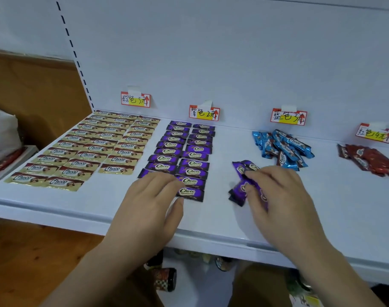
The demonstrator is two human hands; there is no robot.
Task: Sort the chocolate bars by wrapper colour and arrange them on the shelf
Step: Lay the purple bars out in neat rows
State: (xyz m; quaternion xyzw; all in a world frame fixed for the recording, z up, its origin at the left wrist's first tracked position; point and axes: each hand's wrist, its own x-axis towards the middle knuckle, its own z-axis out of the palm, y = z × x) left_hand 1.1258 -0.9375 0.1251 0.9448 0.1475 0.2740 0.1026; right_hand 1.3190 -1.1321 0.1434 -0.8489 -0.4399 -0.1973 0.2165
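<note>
On the white shelf (211,220), gold-wrapped bars (89,149) lie in three neat columns at the left. Purple bars (184,151) form two columns in the middle. My left hand (151,204) lies flat over the front of the purple columns, fingers straight, touching the nearest bar (192,193). A small loose pile of purple bars (244,173) lies to the right of the columns. My right hand (277,196) reaches into that pile, its fingers curled around purple bars. Blue bars (282,149) sit in a heap further back, and red bars (368,158) are heaped at the far right.
Handwritten price labels (204,113) are taped to the back wall behind each colour group. A white plastic bag (2,134) lies off the shelf's left end. Cans (164,278) and other goods stand on a lower shelf under the front edge.
</note>
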